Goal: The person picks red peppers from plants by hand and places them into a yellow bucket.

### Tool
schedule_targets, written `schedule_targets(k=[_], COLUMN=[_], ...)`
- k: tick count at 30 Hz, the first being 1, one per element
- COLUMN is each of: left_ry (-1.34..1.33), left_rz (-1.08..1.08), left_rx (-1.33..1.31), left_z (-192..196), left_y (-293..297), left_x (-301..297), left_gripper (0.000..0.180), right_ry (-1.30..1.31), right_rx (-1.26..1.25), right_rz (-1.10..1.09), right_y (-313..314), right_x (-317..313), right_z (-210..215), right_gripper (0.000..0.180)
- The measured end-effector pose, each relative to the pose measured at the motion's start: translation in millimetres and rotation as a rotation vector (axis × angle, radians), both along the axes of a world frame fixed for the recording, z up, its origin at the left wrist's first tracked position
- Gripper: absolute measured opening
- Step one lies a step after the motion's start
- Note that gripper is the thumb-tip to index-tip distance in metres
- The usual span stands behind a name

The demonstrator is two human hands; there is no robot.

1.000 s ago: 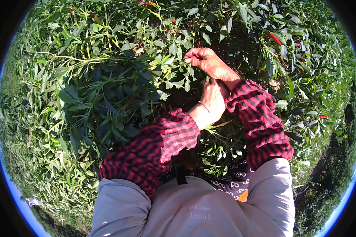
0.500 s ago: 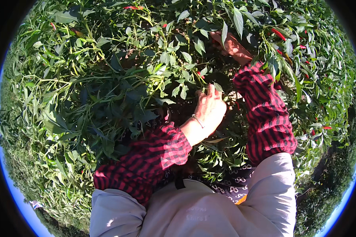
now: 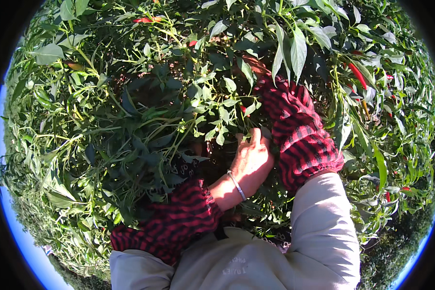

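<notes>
My left hand (image 3: pixel 252 162), with a bangle (image 3: pixel 237 186) on its wrist, is closed at the middle of the chili plants (image 3: pixel 203 96). Its thumb and fingertips pinch a thin leafy chili stem (image 3: pixel 247 129). Just above those fingertips, a small red chili (image 3: pixel 243 110) shows among leaves. Farther off, my right hand (image 3: pixel 256 65) reaches into the foliage in shade. Leaves cover most of its fingers, so its grip cannot be made out. Both forearms wear red-and-black striped sleeve covers (image 3: pixel 302 128).
Red chilies hang at the right, one long and bright (image 3: pixel 357 76), and another red chili (image 3: pixel 147 20) sits at the far left. An orange-brown chili (image 3: pixel 74 65) is near it. Dense leafy branches surround both arms. Dark patterned cloth (image 3: pixel 183 166) shows beneath the leaves.
My right hand has moved left and deeper behind the leaves. My left hand has come slightly nearer to me, still closed. The plants appear shifted and the view has tilted a little.
</notes>
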State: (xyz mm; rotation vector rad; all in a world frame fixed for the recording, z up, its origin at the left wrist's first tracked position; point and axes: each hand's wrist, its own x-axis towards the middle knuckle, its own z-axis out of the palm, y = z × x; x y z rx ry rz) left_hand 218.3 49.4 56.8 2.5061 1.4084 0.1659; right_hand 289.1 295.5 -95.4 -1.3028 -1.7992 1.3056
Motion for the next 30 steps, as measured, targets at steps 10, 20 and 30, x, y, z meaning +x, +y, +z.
schedule_targets(k=[10, 20, 30], left_ry=[0.11, -0.042, 0.133], left_rz=[-0.032, 0.026, 0.017], left_rx=[-0.019, 0.061, 0.08], left_z=[4, -10, -8], left_y=[0, -1, -3], left_x=[-1, 1, -2], left_gripper=[0.017, 0.015, 0.011], right_ry=[0.115, 0.216, -0.11], right_rx=[-0.129, -0.276, -0.007], right_rz=[-0.001, 0.018, 0.182], right_y=[-4, -6, -86], right_x=[5, 13, 50], right_z=[-18, -24, 114], right_gripper=[0.036, 0.035, 0.025])
